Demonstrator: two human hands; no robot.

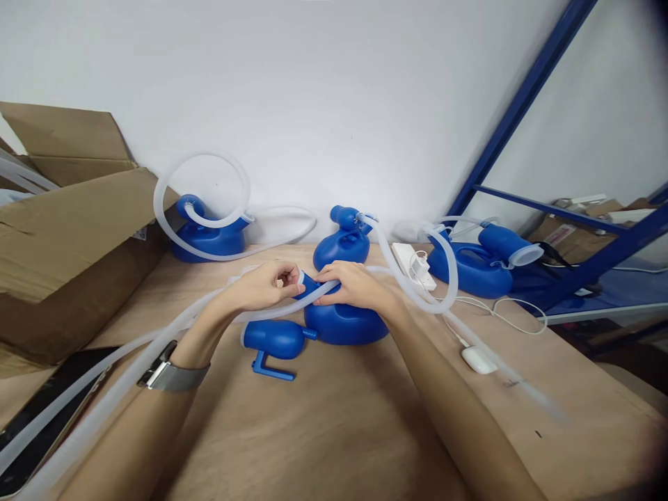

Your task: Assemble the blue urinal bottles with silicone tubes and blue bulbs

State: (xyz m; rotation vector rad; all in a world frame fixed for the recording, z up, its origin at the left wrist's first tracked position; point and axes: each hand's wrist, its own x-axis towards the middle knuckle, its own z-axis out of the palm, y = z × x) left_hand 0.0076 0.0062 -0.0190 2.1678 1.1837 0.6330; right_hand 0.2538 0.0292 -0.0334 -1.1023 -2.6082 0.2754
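Head view: pale wood worktop (323, 431) runs to a plain white wall (313, 83) at the far side. Blue metal rack (511, 118) stands at right, boxes (577, 233) on it. Open cardboard box (78, 236) at left; flat black panel (52, 421) at the near left, hoses across it.

Blue bottle (347, 328) sits mid-worktop, between the hands. Left hand (266, 284): thumb and fingertips pinched almost closed at the white rim of its neck. Right hand (352, 282): fingers curled over the bottle's top, clear hose (279, 311) running against them; can't tell if it grips the hose too. Blue spout piece (276, 339) lies just left of the bottle, near side.

Three more blue bottles with hoses along the far side: far left (213, 243), far middle (342, 249), right (470, 271). White power strip (404, 261) between the last two, plug in. White charging case (479, 360) on a cable, near right. Blurred hose end (537, 400) right of it.
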